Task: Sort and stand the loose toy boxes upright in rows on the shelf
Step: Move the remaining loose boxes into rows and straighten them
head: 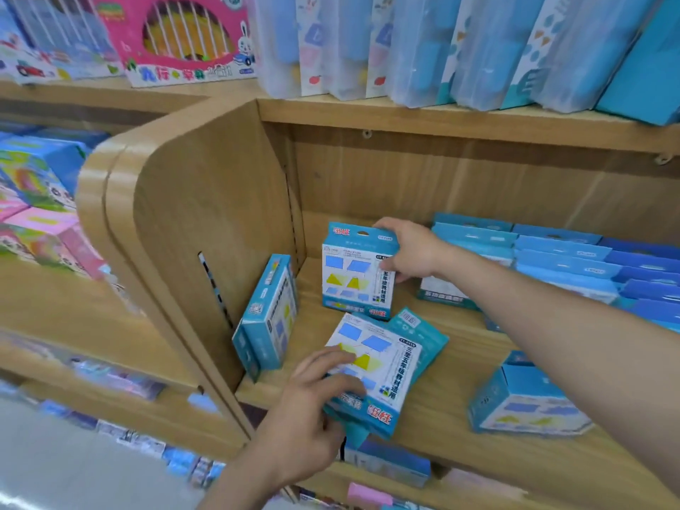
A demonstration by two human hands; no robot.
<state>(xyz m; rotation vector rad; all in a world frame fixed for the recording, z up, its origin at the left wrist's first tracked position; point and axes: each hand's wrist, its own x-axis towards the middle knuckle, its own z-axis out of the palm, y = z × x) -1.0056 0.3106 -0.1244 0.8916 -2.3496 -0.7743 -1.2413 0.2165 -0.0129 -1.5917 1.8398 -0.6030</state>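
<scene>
Head view, hands [412,252] gripping "磁性" boxes [358,270]

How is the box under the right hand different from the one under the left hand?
The box in the right hand stands upright near the back of the shelf; the box under the left hand lies flat near the front edge, resting on another box. Both show the same blue and yellow shapes.

Flat box [375,373] — before upright box [358,270]
</scene>
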